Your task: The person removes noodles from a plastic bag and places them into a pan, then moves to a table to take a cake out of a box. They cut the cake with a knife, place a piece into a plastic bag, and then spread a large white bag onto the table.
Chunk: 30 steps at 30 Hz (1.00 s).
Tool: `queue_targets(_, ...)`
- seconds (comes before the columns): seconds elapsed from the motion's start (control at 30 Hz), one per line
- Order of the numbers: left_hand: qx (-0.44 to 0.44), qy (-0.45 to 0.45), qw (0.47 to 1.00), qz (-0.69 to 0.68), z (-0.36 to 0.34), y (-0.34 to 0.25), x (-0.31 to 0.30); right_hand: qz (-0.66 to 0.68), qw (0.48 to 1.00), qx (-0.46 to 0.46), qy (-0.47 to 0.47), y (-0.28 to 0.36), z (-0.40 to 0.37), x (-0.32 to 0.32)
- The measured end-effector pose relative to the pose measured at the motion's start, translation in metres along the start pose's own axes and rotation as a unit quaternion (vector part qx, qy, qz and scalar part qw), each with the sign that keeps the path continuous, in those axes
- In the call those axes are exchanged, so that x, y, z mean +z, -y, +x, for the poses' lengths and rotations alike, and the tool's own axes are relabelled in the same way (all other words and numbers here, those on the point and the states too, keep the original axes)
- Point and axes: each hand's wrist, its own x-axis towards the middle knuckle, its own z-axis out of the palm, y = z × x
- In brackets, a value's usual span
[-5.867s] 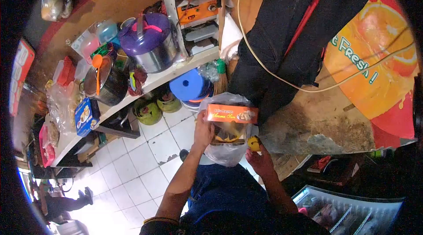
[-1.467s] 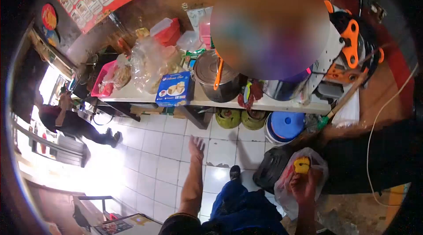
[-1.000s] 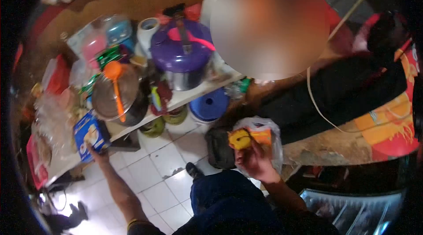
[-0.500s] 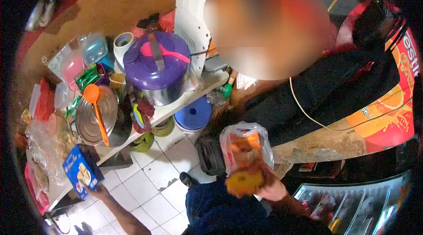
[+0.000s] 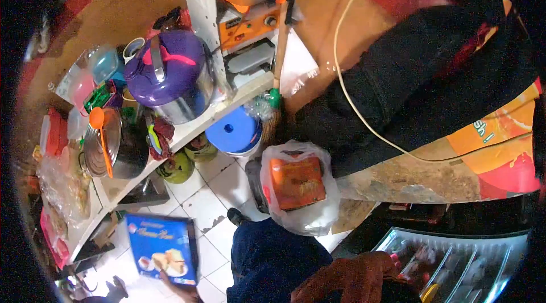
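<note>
My left hand (image 5: 181, 289), at the bottom left, is closed on the lower edge of a blue box (image 5: 153, 246) printed with slices of bread or cake. The box hangs over the tiled floor with its printed face up. My right hand (image 5: 350, 280) is low in the view, beside my dark blue trousers. Its fingers are bent, and whatever they may hold is hidden. Above it a thin white plastic bag (image 5: 327, 215) stands open, with an orange-brown box (image 5: 298, 183) inside.
A shelf (image 5: 187, 132) on the left carries a large purple-lidded pot (image 5: 165, 70), an orange ladle (image 5: 102, 138) and plastic containers. Beneath it stands a blue-lidded bucket (image 5: 233, 132). A pale cable (image 5: 352, 104) crosses dark cloth. A glass-topped cooler (image 5: 455, 263) is at lower right.
My left hand has brought the blue box rightwards, away from the shelf. My right hand has moved down from the bag, and the blurred yellow-brown thing it held no longer shows. The view has shifted.
</note>
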Motion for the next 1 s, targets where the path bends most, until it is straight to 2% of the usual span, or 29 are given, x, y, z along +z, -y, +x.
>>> queue_targets(0.03, -0.005, 0.010, 0.999, 0.043, -0.003, 0.018, 0.003, 0.001, 1.000, 0.000, 0.000, 0.005, -0.012, 0.001)
queue_targets(0.07, -0.007, 0.061, 0.996, 0.059, -0.005, 0.041, 0.008, 0.000, 1.000, 0.000, 0.001, 0.011, -0.024, 0.003)
queue_targets(0.1, -0.073, 0.121, 0.988, 0.068, -0.012, 0.057, 0.026, -0.002, 1.000, -0.001, 0.000, 0.017, -0.036, 0.004)
queue_targets(0.13, -0.096, 0.106, 0.985, 0.099, -0.025, 0.075, 0.052, -0.002, 1.000, -0.004, -0.002, 0.022, -0.049, 0.005)
queue_targets(0.2, -0.119, 0.200, 0.963, 0.133, -0.041, 0.112, 0.089, -0.009, 1.000, -0.008, -0.007, 0.032, -0.073, 0.008)
queue_targets(0.27, -0.185, 0.193, 0.942, 0.201, -0.076, 0.135, 0.146, -0.018, 1.000, -0.013, -0.015, 0.042, -0.099, 0.012)
queue_targets(0.33, -0.182, 0.201, 0.940, 0.206, -0.079, 0.179, 0.152, -0.027, 0.999, -0.019, -0.025, 0.051, -0.121, 0.017)
queue_targets(0.37, -0.232, 0.209, 0.933, 0.181, -0.086, 0.190, 0.167, -0.034, 0.999, -0.023, -0.032, 0.054, -0.130, 0.019)
queue_targets(0.47, -0.256, 0.242, 0.925, 0.144, -0.103, 0.229, 0.192, -0.046, 0.997, -0.026, -0.059, 0.059, -0.159, 0.024)
queue_targets(0.5, -0.300, 0.216, 0.921, 0.119, -0.103, 0.242, 0.190, -0.052, 0.996, -0.023, -0.073, 0.059, -0.168, 0.025)
queue_targets(0.63, -0.300, 0.185, 0.932, 0.083, -0.094, 0.278, 0.178, -0.117, 0.976, -0.003, -0.183, 0.064, -0.198, 0.028)
queue_targets(0.67, -0.274, 0.173, 0.942, 0.089, -0.087, 0.289, 0.168, -0.159, 0.962, 0.000, -0.222, 0.068, -0.205, 0.030)
queue_targets(0.7, -0.264, 0.174, 0.945, 0.087, -0.077, 0.300, 0.160, -0.248, 0.926, -0.019, -0.285, 0.068, -0.206, 0.036)
queue_targets(0.73, -0.267, 0.156, 0.949, 0.066, -0.066, 0.312, 0.152, -0.246, 0.929, -0.018, -0.275, 0.070, -0.213, 0.037)
queue_targets(0.77, -0.272, 0.137, 0.952, 0.046, -0.067, 0.312, 0.157, -0.232, 0.902, -0.027, -0.363, 0.071, -0.220, 0.039)
queue_targets(0.8, -0.232, 0.091, 0.965, 0.077, -0.071, 0.314, 0.161, -0.214, 0.868, -0.034, -0.447, 0.072, -0.224, 0.039)
queue_targets(0.83, -0.219, 0.087, 0.969, 0.072, -0.065, 0.322, 0.157, -0.212, 0.872, -0.032, -0.440, 0.072, -0.223, 0.041)
queue_targets(0.9, -0.198, 0.066, 0.972, 0.112, -0.059, 0.326, 0.157, -0.184, 0.844, -0.127, -0.488, 0.072, -0.219, 0.042)
queue_targets(0.93, -0.157, 0.015, 0.968, 0.197, -0.064, 0.329, 0.165, -0.180, 0.848, -0.125, -0.484, 0.071, -0.223, 0.040)
queue_targets(1.0, -0.175, -0.027, 0.966, 0.190, -0.055, 0.340, 0.166, -0.235, 0.793, -0.112, -0.551, 0.070, -0.229, 0.035)
